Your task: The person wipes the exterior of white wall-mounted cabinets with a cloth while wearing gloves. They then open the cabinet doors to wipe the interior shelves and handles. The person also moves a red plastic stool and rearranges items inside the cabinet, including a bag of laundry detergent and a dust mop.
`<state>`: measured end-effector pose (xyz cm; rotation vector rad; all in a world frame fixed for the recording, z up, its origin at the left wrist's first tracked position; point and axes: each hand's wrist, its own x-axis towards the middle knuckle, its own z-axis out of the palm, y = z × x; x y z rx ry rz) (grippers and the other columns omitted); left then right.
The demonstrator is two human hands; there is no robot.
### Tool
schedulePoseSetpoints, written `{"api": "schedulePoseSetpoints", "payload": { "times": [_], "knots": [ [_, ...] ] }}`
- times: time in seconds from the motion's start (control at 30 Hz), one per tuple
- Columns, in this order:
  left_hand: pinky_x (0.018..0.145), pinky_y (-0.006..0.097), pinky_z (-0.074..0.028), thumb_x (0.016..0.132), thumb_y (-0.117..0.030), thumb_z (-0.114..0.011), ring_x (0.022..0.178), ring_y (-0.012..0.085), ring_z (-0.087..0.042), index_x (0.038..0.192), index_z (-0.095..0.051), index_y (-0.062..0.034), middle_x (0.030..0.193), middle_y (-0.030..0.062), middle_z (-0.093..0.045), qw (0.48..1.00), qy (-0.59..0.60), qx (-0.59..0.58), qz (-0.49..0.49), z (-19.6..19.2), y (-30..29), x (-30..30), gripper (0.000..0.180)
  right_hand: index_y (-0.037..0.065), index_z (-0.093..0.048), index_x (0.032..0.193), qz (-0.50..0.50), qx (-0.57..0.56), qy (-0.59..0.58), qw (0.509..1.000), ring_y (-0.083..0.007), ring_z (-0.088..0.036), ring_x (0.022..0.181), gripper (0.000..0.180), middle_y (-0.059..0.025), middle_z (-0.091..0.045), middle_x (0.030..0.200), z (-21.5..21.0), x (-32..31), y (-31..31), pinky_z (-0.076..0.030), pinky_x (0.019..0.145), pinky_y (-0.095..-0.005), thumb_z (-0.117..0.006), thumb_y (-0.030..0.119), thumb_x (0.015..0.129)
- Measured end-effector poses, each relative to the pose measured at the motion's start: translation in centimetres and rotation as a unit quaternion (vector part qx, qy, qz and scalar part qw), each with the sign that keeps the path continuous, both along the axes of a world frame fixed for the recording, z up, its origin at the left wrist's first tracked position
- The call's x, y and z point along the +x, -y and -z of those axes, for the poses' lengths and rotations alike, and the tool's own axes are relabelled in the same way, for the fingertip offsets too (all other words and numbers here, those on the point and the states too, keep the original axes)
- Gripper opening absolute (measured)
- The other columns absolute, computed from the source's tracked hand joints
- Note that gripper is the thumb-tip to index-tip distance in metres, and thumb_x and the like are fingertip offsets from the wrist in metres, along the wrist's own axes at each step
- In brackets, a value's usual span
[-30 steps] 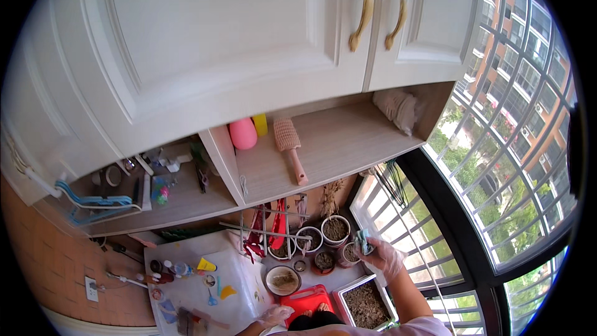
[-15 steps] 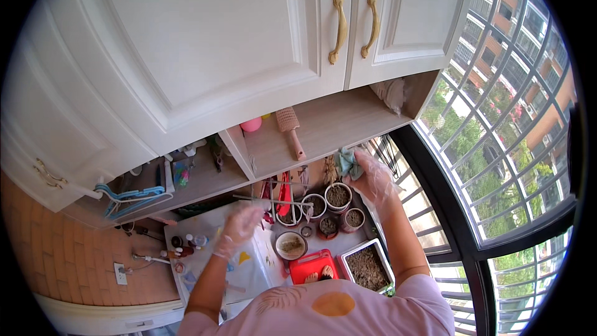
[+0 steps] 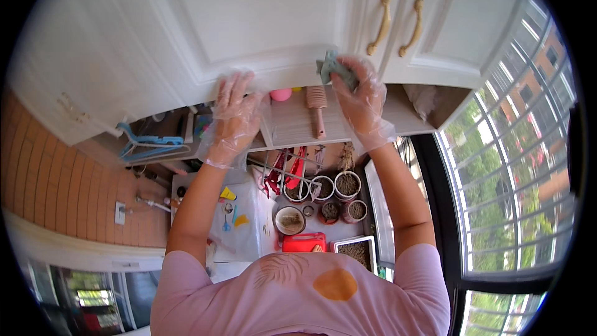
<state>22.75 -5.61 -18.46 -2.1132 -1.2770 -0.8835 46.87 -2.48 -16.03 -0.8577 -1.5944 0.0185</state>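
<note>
My right hand [image 3: 364, 94], in a clear plastic glove, grips a crumpled grey-green cloth [image 3: 336, 70] at the lower part of the white cabinet door [image 3: 261, 12]. My left hand [image 3: 236, 115], gloved the same way, has its fingers stretched out near the bottom edge of that door and holds nothing. Whether its fingertips touch the door I cannot tell. Between my hands, on the open shelf [image 3: 289, 126] under the doors, lie a wooden roller with a ridged head [image 3: 317, 106] and a pink round object [image 3: 281, 94].
Gold handles [image 3: 384, 22] stick out from the doors. Blue hangers [image 3: 149, 140] hang at the shelf's left. Below stand soil-filled pots [image 3: 347, 183], a white planter [image 3: 357, 252], a red plastic piece [image 3: 303, 242] and a covered table [image 3: 245, 230]. A barred window [image 3: 497, 168] fills the right side.
Both hands have risen to the cabinet door's lower part. My right hand brought the cloth up from beside the shelf's right end. The view has shifted, so the cabinet sits farther right.
</note>
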Motion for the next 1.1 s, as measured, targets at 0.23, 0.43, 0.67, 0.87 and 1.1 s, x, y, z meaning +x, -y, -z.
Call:
{"api": "schedulePoseSetpoints", "payload": {
  "times": [0.23,0.43,0.67,0.87,1.1],
  "knots": [
    [0.083,0.036,-0.046,0.083,-0.009,-0.056,0.094,0.0246,-0.059,0.096,-0.062,-0.0017,0.102,0.0144,-0.06,0.908,0.206,-0.332,0.15,6.3,6.9,-1.1,0.016,0.002,-0.054,0.102,-0.236,-0.112,-0.099,0.96,-0.0209,-0.06,0.083,0.024,-0.0106,-0.061,0.092,-7.5,-3.2,-0.5,-0.048,0.071,-0.0311,-0.063,0.009,0.081],
    [0.093,0.034,-0.045,0.088,-0.009,-0.055,0.104,0.0189,-0.056,0.123,-0.045,-0.0026,0.113,0.0115,-0.056,0.642,0.614,-0.388,0.247,5.8,10.5,0.5,0.038,0.004,-0.047,0.111,-0.497,-0.447,-0.255,0.698,-0.0148,-0.06,0.084,0.024,-0.0077,-0.06,0.098,-7.6,-4.8,1.2,-0.051,0.074,-0.0249,-0.053,0.012,0.089],
    [0.092,0.035,-0.044,0.079,-0.007,-0.067,0.105,0.0166,-0.051,0.133,-0.033,-0.0065,0.119,0.01,-0.048,0.622,0.651,-0.239,0.363,-2.1,9.6,2.8,0.064,0.003,-0.05,0.112,-0.488,-0.47,-0.176,0.714,-0.0142,-0.056,0.094,0.026,-0.0072,-0.059,0.102,-5.2,-6.6,5.0,-0.046,0.082,-0.0278,-0.055,0.01,0.087],
    [0.088,0.029,-0.046,0.07,0.006,-0.068,0.103,0.0146,-0.053,0.122,-0.045,-0.0003,0.107,0.0069,-0.055,0.597,0.698,-0.232,0.32,-1.4,10.2,2.7,0.057,0.003,-0.057,0.103,-0.498,-0.364,-0.09,0.782,-0.0161,-0.055,0.098,0.025,-0.0082,-0.059,0.103,-3.2,-6.3,7.4,-0.045,0.085,-0.0288,-0.059,-0.005,0.079],
    [0.086,0.029,-0.047,0.069,0.01,-0.066,0.098,0.015,-0.055,0.119,-0.046,-0.0011,0.105,0.007,-0.054,0.534,0.744,-0.204,0.346,-0.8,11.5,2.6,0.055,0.009,-0.054,0.095,-0.299,0.036,0.121,0.946,-0.0307,-0.057,0.091,0.041,-0.0104,-0.059,0.097,-2.1,-6.1,8.7,-0.047,0.076,-0.038,-0.066,-0.009,0.061]
  ]
}}
